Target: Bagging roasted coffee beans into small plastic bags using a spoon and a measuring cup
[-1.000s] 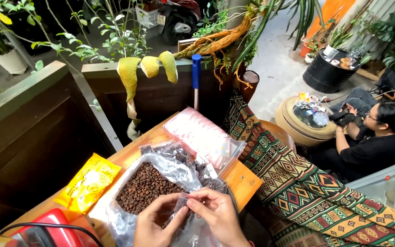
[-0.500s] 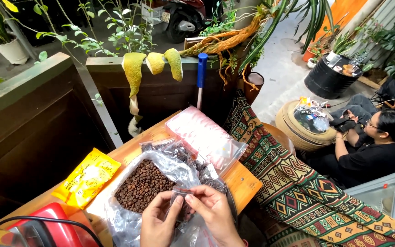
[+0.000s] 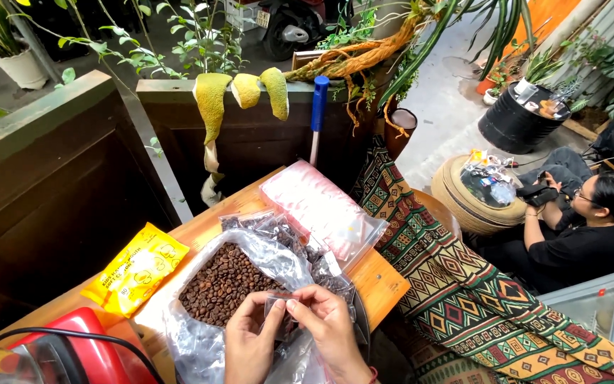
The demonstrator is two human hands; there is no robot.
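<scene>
My left hand (image 3: 249, 341) and my right hand (image 3: 330, 328) meet at the bottom centre and pinch the top edge of a small clear plastic bag (image 3: 278, 304) between their fingers. Just beyond them a large open plastic bag of dark coffee beans (image 3: 225, 283) lies on the wooden table (image 3: 378, 279). Smaller filled bags of beans (image 3: 289, 238) lie behind it. A stack of empty clear zip bags (image 3: 322, 210) rests further back to the right.
A yellow packet (image 3: 136, 269) lies at the left, a red appliance (image 3: 72, 348) with a black cable at the bottom left. A patterned cloth (image 3: 463, 299) runs along the right. A seated person (image 3: 577, 235) is beyond it. Planters and a dark wooden fence (image 3: 250, 135) stand behind.
The camera has tilted slightly. Both hands have stayed at the small bag's top edge, with only small finger movement.
</scene>
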